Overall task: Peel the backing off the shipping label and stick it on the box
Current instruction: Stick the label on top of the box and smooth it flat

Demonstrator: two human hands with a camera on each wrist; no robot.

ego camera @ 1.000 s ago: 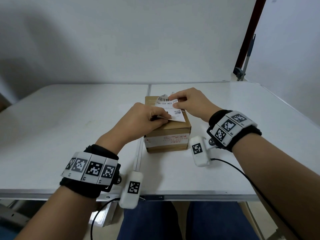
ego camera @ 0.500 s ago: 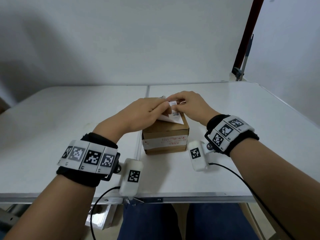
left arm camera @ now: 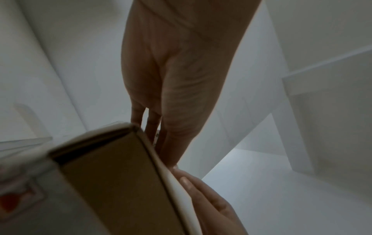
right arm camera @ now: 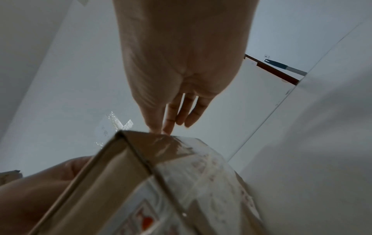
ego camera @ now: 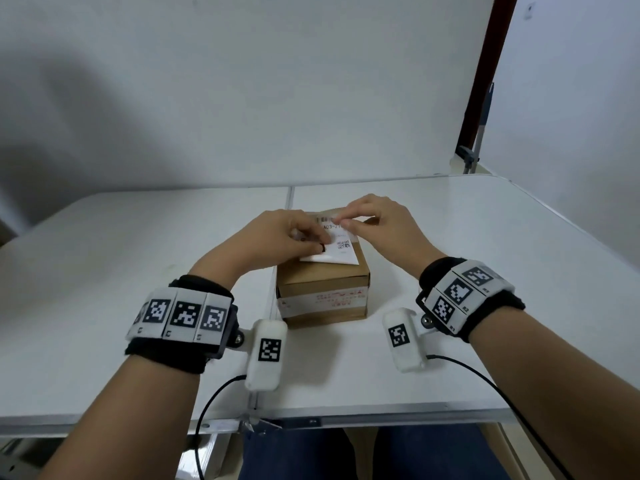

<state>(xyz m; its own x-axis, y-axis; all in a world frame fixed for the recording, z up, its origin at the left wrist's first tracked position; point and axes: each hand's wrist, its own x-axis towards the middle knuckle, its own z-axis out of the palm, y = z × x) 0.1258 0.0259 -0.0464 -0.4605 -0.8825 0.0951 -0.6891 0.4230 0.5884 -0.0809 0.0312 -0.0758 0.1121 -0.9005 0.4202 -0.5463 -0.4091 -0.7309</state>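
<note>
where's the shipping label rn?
Head view, table centre: the shipping label is on top of the box, with the left hand at its left edge and the right hand at its far edge.

brown cardboard box [ego camera: 323, 284], white label [ego camera: 337, 252] with black code, white table [ego camera: 104, 271], checkered black-white wristbands [ego camera: 180, 315]

"a03-2" partly readable on shipping label [ego camera: 341, 256], box [ego camera: 323, 299] red print illegible
</note>
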